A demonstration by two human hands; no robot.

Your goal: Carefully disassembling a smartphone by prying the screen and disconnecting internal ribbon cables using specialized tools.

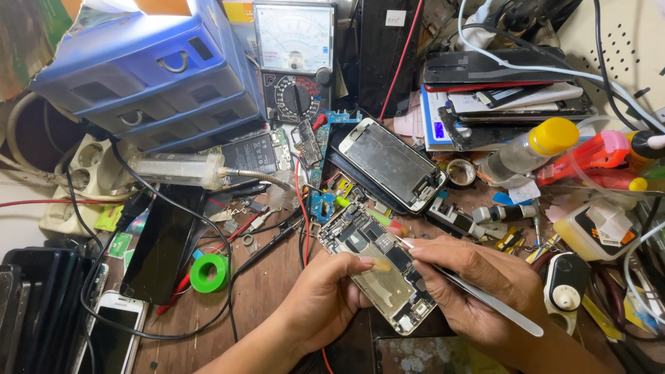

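The left hand [325, 298] has its fingers closed around an opened phone [377, 266], holding it tilted just above the wooden worktop [267, 291]. The right hand [478, 291] pinches metal tweezers [485, 299] whose tip touches the phone's upper edge. A green tape roll [208, 273] lies left of the phone.

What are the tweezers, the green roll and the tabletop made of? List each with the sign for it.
Tweezers in the right hand: probably steel, going by the pale, brushed silver sheen.
Green roll: apparently plastic tape, smooth and glossy, wound around a hollow core.
Tabletop: wood or wood veneer, brown with visible grain, matte and worn.
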